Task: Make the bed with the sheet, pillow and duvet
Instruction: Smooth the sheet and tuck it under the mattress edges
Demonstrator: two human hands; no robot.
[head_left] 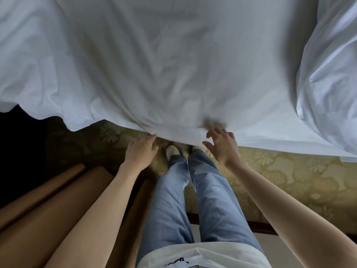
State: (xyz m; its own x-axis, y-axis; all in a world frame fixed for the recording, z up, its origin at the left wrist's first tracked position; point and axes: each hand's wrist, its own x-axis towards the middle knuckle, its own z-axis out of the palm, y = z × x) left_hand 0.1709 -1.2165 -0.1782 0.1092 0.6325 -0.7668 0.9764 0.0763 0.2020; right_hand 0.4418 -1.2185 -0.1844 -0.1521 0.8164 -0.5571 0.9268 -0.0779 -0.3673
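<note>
At the bed's edge, head view: the person stands on the carpet point(289, 171) facing the bed, both arms stretched toward the hanging white cloth.
Sheet: one white sheet point(154, 64) lies spread across the bed, wrinkled, with its near edge hanging loose and uneven over the side.
Duvet: one puffy white mass, likely the duvet point(328, 74), sits bunched at the right of the bed on top of the sheet; it is not spread.
Pillow: none in view, so I cannot tell where it is.
Left hand: the left hand point(142, 153) has relaxed, nearly straight fingers point(152, 137), their tips at the sheet's hanging edge; whether they touch the cloth I cannot tell, and they grasp nothing.
Right hand: the right hand point(222, 146) is splayed and released just below the sheet's edge, holding nothing; that spot is blurred.
Done, as I judge: the sheet is laid over the mattress.
Left, as I judge: smoothing and tucking the near edge, then spreading the duvet and placing the pillow; the task looks early.
Count: one sheet, one duvet, no pillow seen, two hands, two shoes point(172, 151).
Other: brown boards point(48, 200) lean at the lower left.
</note>
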